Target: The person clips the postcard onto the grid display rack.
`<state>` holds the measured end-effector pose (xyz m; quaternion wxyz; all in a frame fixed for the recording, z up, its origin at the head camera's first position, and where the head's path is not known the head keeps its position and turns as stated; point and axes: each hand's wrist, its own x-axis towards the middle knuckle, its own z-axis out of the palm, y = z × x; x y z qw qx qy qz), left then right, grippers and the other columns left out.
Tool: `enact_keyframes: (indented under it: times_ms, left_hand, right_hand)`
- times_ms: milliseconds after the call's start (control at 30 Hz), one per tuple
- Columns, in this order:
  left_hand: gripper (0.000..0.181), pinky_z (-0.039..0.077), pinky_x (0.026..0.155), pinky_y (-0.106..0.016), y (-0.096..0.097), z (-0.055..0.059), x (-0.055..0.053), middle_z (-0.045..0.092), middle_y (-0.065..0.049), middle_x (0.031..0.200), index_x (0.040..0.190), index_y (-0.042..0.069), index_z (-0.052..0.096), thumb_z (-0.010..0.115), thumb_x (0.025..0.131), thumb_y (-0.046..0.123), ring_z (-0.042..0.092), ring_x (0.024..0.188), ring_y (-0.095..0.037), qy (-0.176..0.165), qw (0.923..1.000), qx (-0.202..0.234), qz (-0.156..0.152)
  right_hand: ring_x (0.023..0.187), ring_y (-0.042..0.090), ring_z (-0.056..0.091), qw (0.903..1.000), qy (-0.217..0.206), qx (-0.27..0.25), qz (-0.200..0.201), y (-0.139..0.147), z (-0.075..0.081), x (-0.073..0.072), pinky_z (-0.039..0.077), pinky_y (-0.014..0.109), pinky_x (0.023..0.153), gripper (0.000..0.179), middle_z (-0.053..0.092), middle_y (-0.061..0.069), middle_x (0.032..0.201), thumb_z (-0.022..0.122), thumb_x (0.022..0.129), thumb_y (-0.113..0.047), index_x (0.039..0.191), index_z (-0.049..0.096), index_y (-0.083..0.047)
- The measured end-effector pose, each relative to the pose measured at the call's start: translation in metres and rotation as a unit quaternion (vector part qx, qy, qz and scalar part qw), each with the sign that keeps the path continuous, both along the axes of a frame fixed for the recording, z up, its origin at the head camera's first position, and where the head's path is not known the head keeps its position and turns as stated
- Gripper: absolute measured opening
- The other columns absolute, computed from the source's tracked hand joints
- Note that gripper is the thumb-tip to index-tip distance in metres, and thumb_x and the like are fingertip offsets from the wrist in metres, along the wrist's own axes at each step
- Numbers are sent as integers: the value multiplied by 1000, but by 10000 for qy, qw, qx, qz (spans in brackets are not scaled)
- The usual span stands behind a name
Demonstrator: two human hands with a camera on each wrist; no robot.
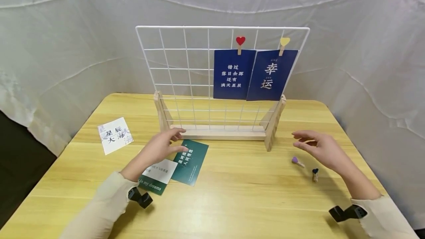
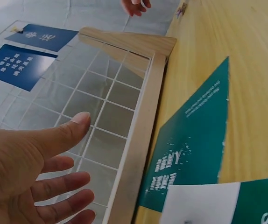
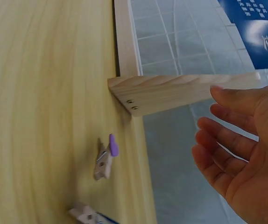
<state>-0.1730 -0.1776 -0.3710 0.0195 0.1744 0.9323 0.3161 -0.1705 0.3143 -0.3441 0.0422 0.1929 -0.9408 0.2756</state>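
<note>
My left hand (image 1: 162, 146) hovers above a dark green card (image 1: 190, 163), fingers loosely bent and holding nothing. Under that wrist lie a white-and-green card (image 1: 162, 170) and its neighbours, partly overlapping. In the left wrist view, thumb and fingers are spread in front of the white wire grid. My right hand (image 1: 320, 148) is in the air to the right of the stand, its fingers relaxed around nothing. Below it on the table are a clothespin with a purple heart (image 1: 297, 162) and one with a dark blue heart (image 1: 315, 175).
A white wire grid (image 1: 197, 48) leans in a wooden stand (image 1: 216, 134). Two blue cards hang from it: one (image 1: 232, 91) by a red-heart clothespin (image 1: 240, 43), another (image 1: 282, 76) by a yellow-heart clothespin (image 1: 283, 44). A white card (image 1: 114, 143) lies at the left.
</note>
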Motion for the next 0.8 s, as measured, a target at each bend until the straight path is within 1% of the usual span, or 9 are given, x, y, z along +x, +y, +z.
enact_keyframes:
  times_ms: [100, 233, 333, 400, 467, 533, 600, 700, 800]
  left_hand:
    - [65, 50, 88, -49, 1, -4, 0, 65, -11, 118, 136, 6, 54, 80, 83, 34, 60, 105, -30, -70, 10000, -28, -9]
    - [67, 49, 88, -50, 2, -9, 0, 64, -11, 120, 137, 6, 53, 81, 82, 33, 59, 107, -30, -215, 9997, -92, 39]
    - [69, 49, 89, -49, 1, -12, -1, 63, -11, 122, 138, 8, 53, 81, 81, 35, 59, 109, -30, -379, 9991, -114, 139]
    - [70, 49, 89, -49, 1, -14, -1, 62, -11, 123, 138, 8, 53, 81, 81, 36, 59, 109, -30, -473, 9986, -118, 186]
    - [69, 50, 88, -50, 0, -15, -2, 61, -12, 123, 137, 8, 53, 81, 81, 36, 59, 109, -30, -530, 9983, -106, 203]
    - [67, 50, 87, -50, 0, -16, -3, 61, -13, 123, 136, 8, 54, 81, 81, 35, 60, 107, -30, -543, 9982, -135, 213]
    - [67, 51, 86, -49, 1, -17, -3, 61, -14, 122, 136, 7, 54, 81, 81, 33, 61, 106, -30, -568, 9980, -191, 214]
    - [70, 51, 85, -48, 3, -18, -2, 62, -15, 122, 138, 6, 53, 82, 80, 33, 61, 105, -30, -600, 9975, -319, 218]
    - [75, 51, 86, -49, 4, -21, -1, 61, -16, 125, 140, 6, 50, 82, 80, 34, 60, 107, -31, -726, 9966, -342, 197]
  right_hand:
    - [97, 15, 62, 10000, -85, -14, 24, 3, -8, -1, 48, 14, 79, 37, 69, 10, 113, 65, 96, -27, 126, 64, -6]
    - [95, 5, 60, 9997, -225, -123, 27, 7, -18, -1, 50, 16, 79, 38, 68, 11, 113, 67, 95, -27, 125, 64, -5]
    - [94, 3, 59, 9993, -303, -193, 56, 9, -24, 0, 51, 19, 79, 39, 67, 12, 115, 68, 94, -26, 126, 64, -3]
    - [95, 8, 61, 9992, -327, -221, 91, 11, -27, 0, 52, 21, 78, 39, 67, 13, 117, 69, 93, -24, 126, 64, -3]
    - [97, 17, 63, 9991, -329, -213, 129, 12, -31, 1, 53, 23, 78, 40, 66, 14, 119, 70, 93, -22, 126, 63, -1]
    - [98, 26, 63, 9991, -334, -222, 150, 14, -34, 2, 53, 25, 78, 40, 66, 15, 119, 70, 92, -20, 126, 63, 0]
    - [98, 32, 63, 9989, -357, -261, 161, 15, -37, 3, 54, 26, 78, 40, 66, 16, 119, 72, 91, -19, 125, 63, 1]
    - [98, 31, 63, 9986, -445, -259, 105, 18, -41, 4, 54, 26, 78, 41, 66, 15, 117, 73, 90, -21, 123, 64, 0]
    - [97, 27, 63, 9984, -553, -141, 42, 21, -44, 5, 54, 25, 78, 41, 67, 12, 115, 74, 89, -26, 121, 66, -2]
